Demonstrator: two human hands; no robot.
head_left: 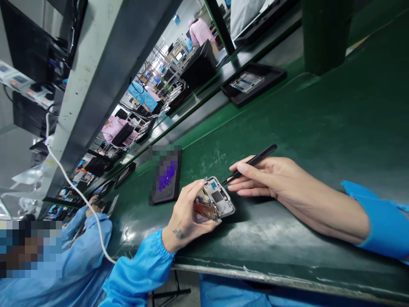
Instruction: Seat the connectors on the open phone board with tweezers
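In the head view, the left hand is closed around a small opened phone body. The thumb lies on its near side and the fingers wrap behind it. The phone body is tilted, its open inside faces up, and a white frame, a dark chip and an orange-brown board are visible there. It is low over the green work surface, near the front edge; I cannot tell if it touches the surface.

The right hand is closed on a thin black pointed tool, held like a pen between thumb and fingers. The tip of the tool is just beside the upper edge of the phone body. Both wrists come out of blue sleeves.

A dark tray lies on the green surface near the left hand, and a black tray with a flat part lies well apart. At the lower left a co-worker's hand is at the same bench, and a white cable hangs down there.
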